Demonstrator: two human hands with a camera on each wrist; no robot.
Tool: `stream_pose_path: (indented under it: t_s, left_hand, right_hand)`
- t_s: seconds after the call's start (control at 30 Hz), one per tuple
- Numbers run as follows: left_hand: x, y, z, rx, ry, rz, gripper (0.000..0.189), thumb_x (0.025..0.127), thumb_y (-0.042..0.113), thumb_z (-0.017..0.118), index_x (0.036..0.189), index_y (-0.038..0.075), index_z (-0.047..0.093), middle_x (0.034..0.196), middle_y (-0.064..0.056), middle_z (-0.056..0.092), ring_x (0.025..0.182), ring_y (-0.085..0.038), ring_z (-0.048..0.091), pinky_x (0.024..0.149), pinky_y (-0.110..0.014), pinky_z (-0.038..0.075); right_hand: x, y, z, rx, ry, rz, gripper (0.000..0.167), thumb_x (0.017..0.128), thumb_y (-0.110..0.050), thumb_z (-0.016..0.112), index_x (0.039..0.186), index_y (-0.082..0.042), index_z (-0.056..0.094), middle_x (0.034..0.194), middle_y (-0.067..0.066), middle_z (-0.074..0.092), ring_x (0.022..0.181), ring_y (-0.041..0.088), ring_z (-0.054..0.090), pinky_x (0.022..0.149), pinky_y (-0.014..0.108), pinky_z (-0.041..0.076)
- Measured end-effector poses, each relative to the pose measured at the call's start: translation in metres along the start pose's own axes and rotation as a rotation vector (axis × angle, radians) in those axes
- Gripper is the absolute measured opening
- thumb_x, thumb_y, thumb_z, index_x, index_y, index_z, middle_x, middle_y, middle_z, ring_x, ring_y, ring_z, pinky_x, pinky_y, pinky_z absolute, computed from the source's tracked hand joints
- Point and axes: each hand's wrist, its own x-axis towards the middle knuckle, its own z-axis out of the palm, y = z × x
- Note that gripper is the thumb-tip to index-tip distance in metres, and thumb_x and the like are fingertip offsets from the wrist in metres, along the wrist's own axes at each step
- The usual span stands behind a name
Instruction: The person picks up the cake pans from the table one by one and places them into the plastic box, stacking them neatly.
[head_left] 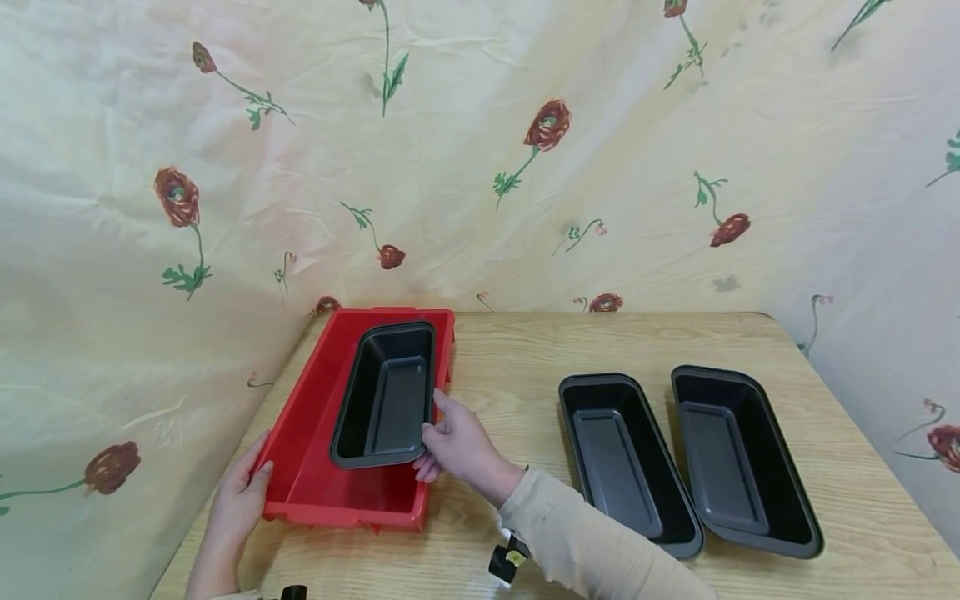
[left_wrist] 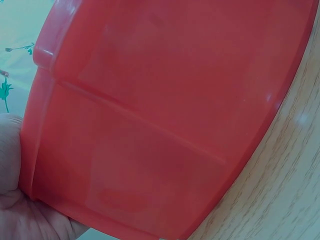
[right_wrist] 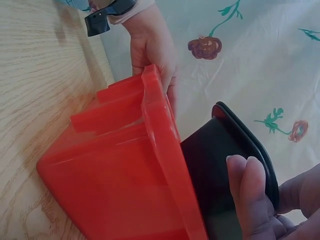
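A red plastic bin [head_left: 303,475] stands at the left of the table, and my left hand [head_left: 238,500] grips its near left corner, thumb over the rim. In the left wrist view, the palm [left_wrist: 30,217] lies against the bin's edge, beside a large red wall [left_wrist: 150,110]. My right hand [head_left: 465,442] pinches the near right rim of a black loaf pan [head_left: 397,404], thumb inside and fingers outside. The pan is tilted over the bin's right half. From the right wrist, the pan's dark side [right_wrist: 212,165] partly sits below the bin's rim.
Two more black loaf pans [head_left: 618,467] [head_left: 727,462] lie side by side on the wooden table [head_left: 517,358], to the right. My right sleeve [head_left: 592,533] reaches across in front of them. A flowered cloth [head_left: 450,167] hangs behind and along the left.
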Motion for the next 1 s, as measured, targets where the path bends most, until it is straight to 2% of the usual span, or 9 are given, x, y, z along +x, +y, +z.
stream_pose_path:
  t_s: [0.2,0.4,0.5,0.63,0.73,0.83,1.0]
  left_hand:
    - [0.001,0.001,0.0,-0.007,-0.018,-0.014,0.057,0.112,0.007,0.035,0.166,0.008,0.017,0.164,-0.03,0.023,0.133,-0.044,0.043,0.079,-0.015,0.046]
    - [0.002,0.001,-0.001,-0.005,-0.02,-0.017,0.057,0.112,0.007,0.035,0.166,0.009,0.017,0.165,-0.029,0.022,0.136,-0.044,0.041,0.082,-0.016,0.045]
    - [0.003,0.0,-0.001,0.003,-0.019,-0.019,0.057,0.112,0.007,0.035,0.166,0.009,0.018,0.165,-0.028,0.022,0.137,-0.044,0.041,0.09,-0.022,0.047]
    - [0.004,-0.001,0.0,0.007,-0.018,-0.033,0.057,0.112,0.008,0.035,0.166,0.011,0.016,0.166,-0.028,0.02,0.139,-0.044,0.04,0.103,-0.04,0.045]
    - [0.005,-0.001,0.0,0.003,-0.018,-0.041,0.057,0.112,0.009,0.035,0.166,0.011,0.016,0.166,-0.028,0.02,0.139,-0.044,0.04,0.105,-0.045,0.043]
    - [0.004,-0.001,-0.001,0.007,-0.016,-0.034,0.057,0.112,0.008,0.035,0.166,0.011,0.017,0.166,-0.028,0.021,0.138,-0.044,0.041,0.102,-0.04,0.046]
    - [0.002,0.0,-0.001,0.004,-0.014,-0.019,0.057,0.111,0.007,0.036,0.166,0.009,0.018,0.165,-0.028,0.022,0.138,-0.044,0.041,0.09,-0.021,0.046]
  right_hand:
    - [0.003,0.002,0.002,-0.032,0.001,0.017,0.068,0.104,0.003,0.054,0.162,0.004,0.02,0.067,0.014,0.068,0.05,0.021,0.066,0.053,0.031,0.057]
    - [0.007,0.003,0.004,-0.037,0.0,0.018,0.068,0.104,0.003,0.055,0.162,0.003,0.021,0.067,0.014,0.068,0.051,0.024,0.067,0.052,0.033,0.058]
    - [0.008,0.004,0.005,-0.039,0.003,0.013,0.068,0.104,0.004,0.055,0.162,0.005,0.02,0.066,0.015,0.068,0.05,0.024,0.067,0.05,0.033,0.057]
    - [0.009,0.006,0.007,-0.042,0.007,0.018,0.068,0.103,0.005,0.054,0.162,0.006,0.019,0.064,0.015,0.067,0.048,0.023,0.066,0.048,0.033,0.056]
    - [0.01,0.007,0.008,-0.042,0.009,0.019,0.067,0.103,0.006,0.054,0.162,0.004,0.022,0.064,0.015,0.067,0.048,0.023,0.065,0.048,0.034,0.056]
    - [0.012,0.008,0.008,-0.05,0.013,0.017,0.065,0.103,0.006,0.054,0.161,0.003,0.026,0.065,0.015,0.066,0.048,0.023,0.065,0.048,0.034,0.056]
    - [0.012,0.01,0.009,-0.075,0.025,0.037,0.067,0.102,0.005,0.055,0.161,0.004,0.024,0.065,0.014,0.066,0.048,0.023,0.065,0.049,0.033,0.056]
